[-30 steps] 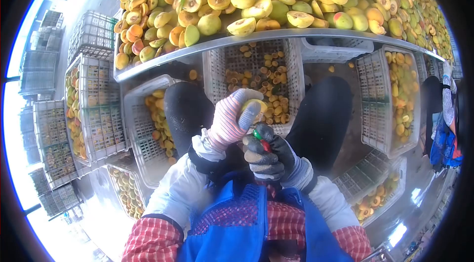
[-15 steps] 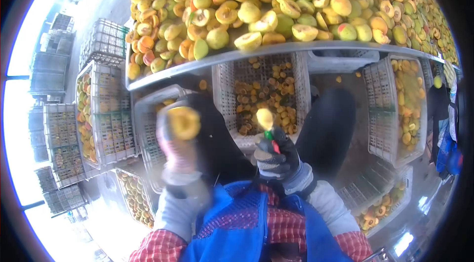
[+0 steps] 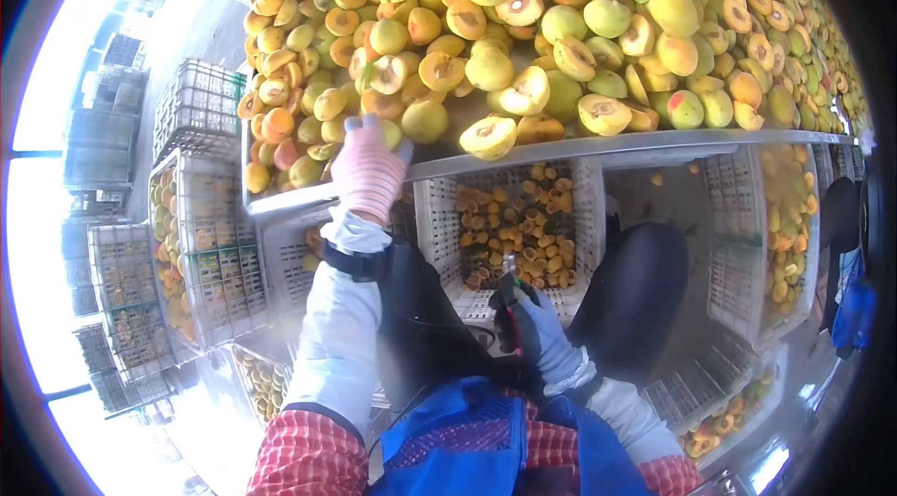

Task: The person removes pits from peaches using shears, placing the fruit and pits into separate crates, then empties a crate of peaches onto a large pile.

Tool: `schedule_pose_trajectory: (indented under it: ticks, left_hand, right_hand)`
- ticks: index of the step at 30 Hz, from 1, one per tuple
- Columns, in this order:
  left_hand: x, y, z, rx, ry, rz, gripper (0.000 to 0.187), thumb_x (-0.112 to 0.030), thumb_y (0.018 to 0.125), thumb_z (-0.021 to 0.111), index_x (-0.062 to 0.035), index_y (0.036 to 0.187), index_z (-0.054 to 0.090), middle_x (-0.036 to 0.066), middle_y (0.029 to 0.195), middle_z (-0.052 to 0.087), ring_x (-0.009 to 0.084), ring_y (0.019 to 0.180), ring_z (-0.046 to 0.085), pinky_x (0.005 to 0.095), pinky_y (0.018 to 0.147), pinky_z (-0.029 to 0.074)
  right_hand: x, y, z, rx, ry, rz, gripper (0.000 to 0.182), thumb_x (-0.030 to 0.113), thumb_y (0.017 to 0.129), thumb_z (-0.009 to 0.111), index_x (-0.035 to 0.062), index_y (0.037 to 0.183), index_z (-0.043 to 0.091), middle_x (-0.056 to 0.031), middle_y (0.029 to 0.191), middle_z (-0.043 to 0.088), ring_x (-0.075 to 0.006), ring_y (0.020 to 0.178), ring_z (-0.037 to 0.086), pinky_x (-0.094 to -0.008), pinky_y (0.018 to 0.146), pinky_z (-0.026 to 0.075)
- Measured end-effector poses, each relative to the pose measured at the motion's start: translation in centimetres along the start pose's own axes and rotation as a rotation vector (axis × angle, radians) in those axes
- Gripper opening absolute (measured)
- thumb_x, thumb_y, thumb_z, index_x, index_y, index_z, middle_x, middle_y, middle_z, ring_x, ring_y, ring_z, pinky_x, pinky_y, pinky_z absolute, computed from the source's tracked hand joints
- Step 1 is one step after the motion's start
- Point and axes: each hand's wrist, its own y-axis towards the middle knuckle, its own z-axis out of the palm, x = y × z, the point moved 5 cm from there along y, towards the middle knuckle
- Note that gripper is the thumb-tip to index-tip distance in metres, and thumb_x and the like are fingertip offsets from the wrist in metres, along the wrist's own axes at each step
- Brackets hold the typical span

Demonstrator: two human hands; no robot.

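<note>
My left hand, in a striped pink and white glove, reaches over the metal rim of the fruit table. Its fingertips touch the yellow-green fruit at the near left edge, and a fruit beside them is partly hidden. Above my lap, my right hand, in a grey and black glove, is closed around a small tool with a red and green handle and a metal tip. No fruit sits on the tip. Halved fruit with brown centres lies along the table's edge.
Between my knees stands a white crate holding fruit pieces. More fruit-filled crates are at the left and right. Part of another person in blue shows at the far right.
My left hand has moved up to the table's fruit, and the halved fruit it held is gone from it. My right hand has lowered, and the yellow piece has left the tool's tip.
</note>
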Motion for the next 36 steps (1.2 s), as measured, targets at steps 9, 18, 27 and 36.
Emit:
schedule_pose_trajectory:
  ticks: [9, 18, 27, 36]
  left_hand:
    - [-7.7, -12.0, -4.2, 0.050, -0.200, 0.687, 0.050, -0.010, 0.059, 0.078, -0.0122, 0.107, 0.065, 0.008, 0.113, 0.058, 0.0308, 0.098, 0.058, 0.0397, 0.080, 0.050]
    - [-5.2, -17.4, -0.5, 0.327, -1.481, 0.027, 0.049, -0.018, 0.086, 0.060, 0.0003, 0.129, 0.045, 0.011, 0.122, 0.051, 0.0148, 0.097, 0.055, 0.0255, 0.084, 0.044]
    - [-4.8, -18.4, -0.4, 0.308, -1.592, -0.316, 0.054, -0.054, 0.093, 0.049, -0.0039, 0.112, 0.057, 0.004, 0.096, 0.062, 0.0116, 0.085, 0.059, 0.0257, 0.079, 0.048]
    - [-5.9, -20.3, -1.1, 0.267, -1.592, -0.207, 0.054, -0.051, 0.097, 0.041, -0.0031, 0.120, 0.052, 0.006, 0.099, 0.059, 0.0115, 0.087, 0.055, 0.0257, 0.079, 0.046]
  right_hand:
    - [6.3, -1.4, 3.9, 0.076, 0.247, -0.209, 0.043, 0.038, 0.087, 0.066, 0.0049, 0.111, 0.053, 0.0004, 0.067, 0.054, -0.0104, 0.047, 0.051, -0.0235, 0.042, 0.042]
    - [6.4, -2.4, 4.3, 0.096, 0.073, -0.213, 0.036, 0.018, 0.086, 0.068, 0.0071, 0.114, 0.049, -0.0015, 0.078, 0.058, -0.0097, 0.051, 0.055, -0.0223, 0.044, 0.043]
    - [4.7, -5.9, 5.7, 0.110, -0.690, -0.183, 0.027, 0.017, 0.092, 0.058, 0.0020, 0.111, 0.047, -0.0130, 0.080, 0.060, -0.0245, 0.070, 0.061, -0.0347, 0.063, 0.048]
    - [2.0, -6.6, 5.7, 0.163, -0.371, -0.380, 0.026, 0.015, 0.096, 0.051, 0.0034, 0.119, 0.049, -0.0004, 0.081, 0.057, -0.0061, 0.062, 0.050, -0.0214, 0.055, 0.043]
